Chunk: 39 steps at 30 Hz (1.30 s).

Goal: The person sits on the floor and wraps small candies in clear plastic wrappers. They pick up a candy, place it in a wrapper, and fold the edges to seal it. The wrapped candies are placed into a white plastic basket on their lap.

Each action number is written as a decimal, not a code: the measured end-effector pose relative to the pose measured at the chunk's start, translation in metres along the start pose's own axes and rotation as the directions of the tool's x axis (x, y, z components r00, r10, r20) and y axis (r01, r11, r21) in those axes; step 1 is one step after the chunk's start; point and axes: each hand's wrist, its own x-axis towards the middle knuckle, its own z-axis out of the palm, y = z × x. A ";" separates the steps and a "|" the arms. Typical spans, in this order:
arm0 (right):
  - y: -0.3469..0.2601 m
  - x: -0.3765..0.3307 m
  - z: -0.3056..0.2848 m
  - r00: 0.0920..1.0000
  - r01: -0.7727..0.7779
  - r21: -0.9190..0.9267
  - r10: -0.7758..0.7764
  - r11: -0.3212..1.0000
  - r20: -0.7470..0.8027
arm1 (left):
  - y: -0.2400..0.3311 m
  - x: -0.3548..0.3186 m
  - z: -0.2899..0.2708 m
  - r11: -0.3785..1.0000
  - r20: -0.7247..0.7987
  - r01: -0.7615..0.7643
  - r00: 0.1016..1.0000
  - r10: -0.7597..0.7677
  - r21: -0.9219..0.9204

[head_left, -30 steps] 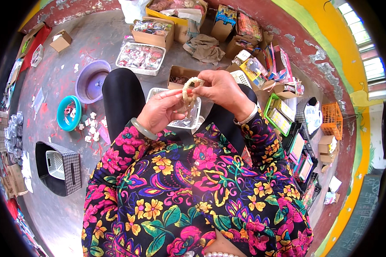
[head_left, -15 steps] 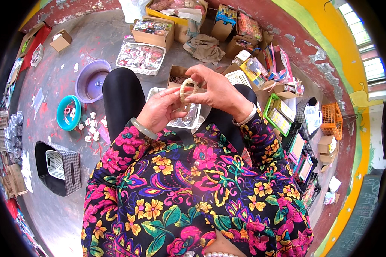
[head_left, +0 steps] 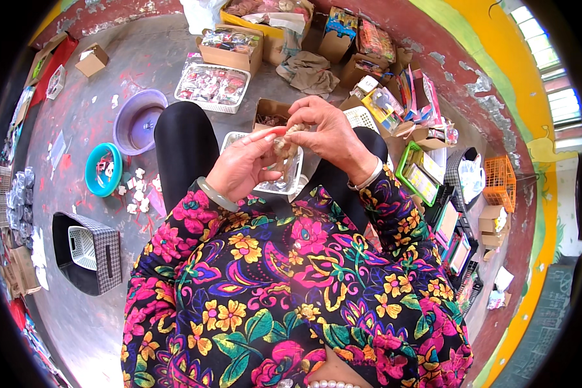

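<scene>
The left hand [head_left: 239, 171] holds the lower, nearer side of a cream, knobbly ring [head_left: 282, 150] lightly between fingers and thumb, its palm turned partly upward. The right hand [head_left: 335, 139] pinches the upper part between thumb and forefinger, with its other fingers bent above. The ring is thus in the small gap between the two sets of fingertips, lifted clear of everything below; its exact shape is partly hidden by the fingers. Such a light, two-sided hold probably steadies the piece while leaving it in plain sight.

Directly under the hands, between the knees, sits a white basket [head_left: 233, 136], likely put there to be within a short reach; I cannot make out its contents well. Just beyond the hands is a cardboard box [head_left: 264, 105] of brownish strands, close enough, it seems, for an easy stretch.

Farther out, ahead and to the left, a white tray [head_left: 208, 107] keeps wrapped packets together. Well to the left of the left hand stand a purple basin [head_left: 124, 129] and a teal tub [head_left: 95, 186], with white scraps [head_left: 136, 194] strewn beside the tub. To the right of the right hand, a green crate [head_left: 406, 155] holds flat packs side by side, perhaps to keep them orderly.
</scene>
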 end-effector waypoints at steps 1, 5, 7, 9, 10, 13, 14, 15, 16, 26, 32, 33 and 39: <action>0.001 0.000 0.001 1.000 0.001 0.000 -0.001 1.000 0.013 | 0.001 0.000 0.000 1.000 0.004 0.000 1.000 0.000 -0.007; -0.001 -0.003 0.002 0.992 0.122 -0.164 -0.117 0.979 0.037 | -0.001 0.001 0.001 1.000 -0.023 0.009 1.000 -0.009 0.008; -0.005 -0.003 0.003 0.991 0.127 -0.155 -0.117 0.980 0.068 | -0.002 0.001 0.001 1.000 -0.039 -0.005 0.999 0.005 0.015; -0.003 -0.003 0.003 0.982 0.160 -0.183 -0.138 0.970 0.130 | -0.003 0.001 0.002 1.000 -0.043 -0.006 0.999 0.007 0.022; -0.002 -0.003 0.003 0.976 0.177 -0.196 -0.147 0.965 0.160 | -0.004 0.002 0.001 1.000 -0.036 0.002 0.999 -0.001 0.024; 0.000 0.002 0.001 0.934 0.268 -0.164 -0.215 0.949 0.284 | -0.003 0.004 -0.002 1.000 -0.022 0.007 1.000 -0.006 0.024; -0.002 0.004 -0.002 0.931 0.210 -0.132 -0.158 0.969 0.328 | -0.004 0.004 -0.002 1.000 -0.020 0.004 1.000 -0.004 0.022; -0.007 0.006 -0.007 0.922 0.150 -0.102 -0.102 0.983 0.374 | -0.004 0.003 -0.003 1.000 -0.023 -0.009 1.000 0.010 0.017; -0.010 0.008 -0.011 0.906 0.088 -0.075 -0.048 0.993 0.421 | -0.003 0.002 -0.005 1.000 -0.027 -0.023 0.999 0.023 0.012; -0.010 -0.001 -0.012 0.982 -0.170 0.283 0.140 0.944 0.124 | -0.002 0.003 -0.002 0.999 -0.002 -0.045 0.999 0.045 0.009; -0.013 0.000 -0.009 0.977 0.214 -0.185 -0.214 0.959 0.017 | -0.003 0.001 -0.001 0.998 0.014 -0.059 0.998 0.059 0.015; -0.016 0.001 -0.009 0.966 0.257 -0.247 -0.258 0.934 0.027 | -0.003 0.001 0.000 0.998 0.000 -0.057 0.998 0.057 0.018; -0.026 0.001 -0.008 0.925 0.376 -0.539 -0.344 0.754 0.163 | -0.003 0.000 0.004 0.998 -0.061 -0.046 0.997 0.048 0.040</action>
